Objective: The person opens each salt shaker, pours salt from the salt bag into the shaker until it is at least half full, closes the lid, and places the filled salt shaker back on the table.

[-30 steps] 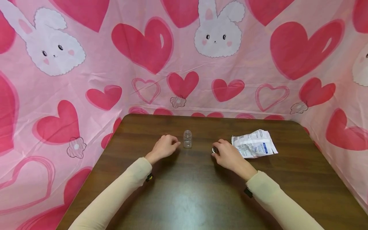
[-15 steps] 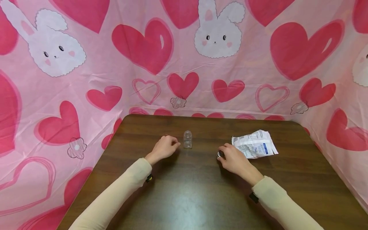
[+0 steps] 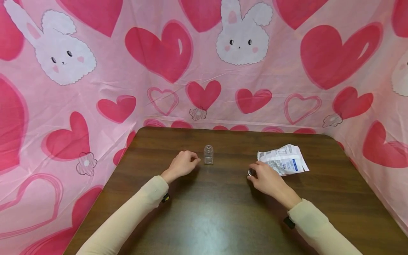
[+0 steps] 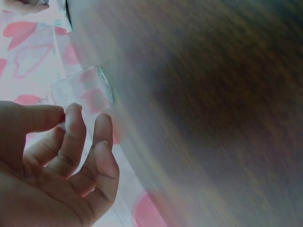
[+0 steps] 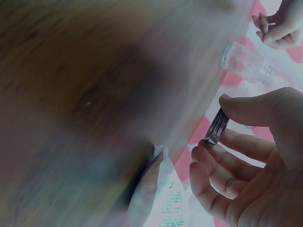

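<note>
A small clear glass bottle (image 3: 208,156) with a threaded neck stands uncapped on the table. Just left of it my left hand (image 3: 182,163) rests, fingers loosely bent. In the left wrist view, the thumb lies close to a bent finger (image 4: 75,127), and nothing shows held. My right hand (image 3: 267,178) pinches a silver screw cap (image 3: 251,172) between thumb and fingertips. The right wrist view shows the same metal cap (image 5: 217,126) edge-on, apart from the bottle (image 5: 248,62). Part of the cap is hidden by my fingers.
A white printed packet (image 3: 287,161) lies just behind and right of my right hand. The brown wooden table (image 3: 204,209) ends at a pink cloth backdrop (image 3: 223,78) with hearts and rabbits, which also rises at both sides.
My right hand has moved right and slightly toward me with the screw cap, away from the bottle. The left hand, bottle and packet have stayed in place.
</note>
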`<state>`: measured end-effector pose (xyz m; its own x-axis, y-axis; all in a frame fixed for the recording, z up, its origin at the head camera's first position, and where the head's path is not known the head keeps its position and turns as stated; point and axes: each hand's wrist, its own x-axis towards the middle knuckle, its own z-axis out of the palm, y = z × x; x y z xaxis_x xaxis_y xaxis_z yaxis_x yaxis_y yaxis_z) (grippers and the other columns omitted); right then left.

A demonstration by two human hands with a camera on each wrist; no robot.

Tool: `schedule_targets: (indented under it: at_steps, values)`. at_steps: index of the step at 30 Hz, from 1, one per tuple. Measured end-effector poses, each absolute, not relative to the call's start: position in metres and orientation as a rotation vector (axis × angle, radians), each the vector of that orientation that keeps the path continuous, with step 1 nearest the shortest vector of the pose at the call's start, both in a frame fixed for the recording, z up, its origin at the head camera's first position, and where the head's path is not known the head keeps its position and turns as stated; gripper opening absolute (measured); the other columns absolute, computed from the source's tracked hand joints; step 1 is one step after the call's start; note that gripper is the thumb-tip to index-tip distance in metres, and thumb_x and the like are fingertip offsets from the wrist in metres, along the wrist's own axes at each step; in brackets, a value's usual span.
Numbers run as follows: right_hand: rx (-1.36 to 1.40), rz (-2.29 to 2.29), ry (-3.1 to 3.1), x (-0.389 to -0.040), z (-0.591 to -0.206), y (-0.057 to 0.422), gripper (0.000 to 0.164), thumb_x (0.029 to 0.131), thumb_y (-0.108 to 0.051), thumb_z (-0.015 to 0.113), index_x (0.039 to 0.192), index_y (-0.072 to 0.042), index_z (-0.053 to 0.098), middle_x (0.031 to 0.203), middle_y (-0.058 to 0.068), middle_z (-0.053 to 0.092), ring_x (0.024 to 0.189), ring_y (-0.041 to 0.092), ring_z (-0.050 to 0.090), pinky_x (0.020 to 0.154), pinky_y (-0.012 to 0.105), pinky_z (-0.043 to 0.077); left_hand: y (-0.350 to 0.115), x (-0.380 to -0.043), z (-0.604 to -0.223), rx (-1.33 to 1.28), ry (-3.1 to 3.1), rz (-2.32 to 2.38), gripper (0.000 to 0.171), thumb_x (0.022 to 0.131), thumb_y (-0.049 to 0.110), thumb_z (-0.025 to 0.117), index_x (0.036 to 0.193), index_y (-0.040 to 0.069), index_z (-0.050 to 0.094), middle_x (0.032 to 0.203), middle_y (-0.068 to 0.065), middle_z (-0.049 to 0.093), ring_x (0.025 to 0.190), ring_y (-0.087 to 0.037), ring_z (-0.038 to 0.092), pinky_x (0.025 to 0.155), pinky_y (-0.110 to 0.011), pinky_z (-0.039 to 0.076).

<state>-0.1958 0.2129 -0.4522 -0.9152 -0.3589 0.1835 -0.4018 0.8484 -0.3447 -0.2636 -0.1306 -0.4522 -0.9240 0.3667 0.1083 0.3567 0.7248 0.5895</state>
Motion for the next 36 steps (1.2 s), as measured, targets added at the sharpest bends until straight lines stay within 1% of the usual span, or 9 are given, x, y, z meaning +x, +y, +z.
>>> schedule_targets:
  at_steps: [6,15,21,23,30,36]
  values:
    - [0.617,0.559,-2.870,-0.191,-0.453,0.219,0.031,0.086,-0.011,0.085,0.110,0.005,0.074,0.101,0.016,0.070,0.089,0.031,0.069,0.082,0.053,0.056,-0.129,-0.262,-0.449,0.596,2.917,0.960,0.016,0.102,0.018,0.071,0.095,0.007,0.080,0.070,0.005,0.061,0.063,-0.014,0.053,0.058,-0.034,0.044]
    - [0.574,0.565,-2.899,-0.185,-0.451,0.225,0.032,0.087,-0.014,0.086,0.111,0.004,0.074,0.099,0.013,0.069,0.084,0.026,0.066,0.077,0.051,0.056,-0.128,-0.259,-0.449,0.577,2.911,0.954,0.016,0.102,0.020,0.071,0.094,0.009,0.080,0.070,0.004,0.061,0.063,-0.015,0.053,0.059,-0.034,0.044]
    - [0.569,0.537,-2.885,-0.179,-0.448,0.235,0.032,0.086,-0.014,0.086,0.111,0.003,0.075,0.102,0.015,0.071,0.094,0.036,0.069,0.084,0.056,0.054,-0.127,-0.259,-0.447,0.589,2.898,0.966,0.016,0.102,0.020,0.071,0.096,0.008,0.080,0.071,0.004,0.062,0.064,-0.017,0.054,0.060,-0.035,0.045]
    - [0.565,0.533,-2.882,-0.178,-0.447,0.238,0.031,0.086,-0.013,0.086,0.110,0.002,0.075,0.103,0.015,0.071,0.095,0.036,0.069,0.085,0.057,0.054,-0.126,-0.259,-0.447,0.597,2.892,0.973,0.016,0.102,0.020,0.071,0.096,0.007,0.080,0.071,0.003,0.062,0.064,-0.017,0.054,0.060,-0.035,0.046]
    - [0.542,0.527,-2.897,-0.169,-0.447,0.247,0.027,0.084,-0.013,0.088,0.104,0.000,0.076,0.092,0.008,0.067,0.085,0.028,0.064,0.078,0.051,0.053,-0.128,-0.258,-0.448,0.596,2.870,0.968,0.016,0.103,0.019,0.070,0.098,0.008,0.080,0.071,0.003,0.062,0.063,-0.016,0.054,0.059,-0.034,0.046]
    - [0.505,0.527,-2.895,-0.158,-0.450,0.256,0.027,0.082,-0.013,0.089,0.102,0.000,0.076,0.092,0.007,0.066,0.084,0.026,0.062,0.074,0.051,0.054,-0.127,-0.256,-0.449,0.580,2.880,0.966,0.015,0.102,0.019,0.071,0.098,0.008,0.080,0.071,0.002,0.062,0.063,-0.017,0.054,0.060,-0.035,0.046]
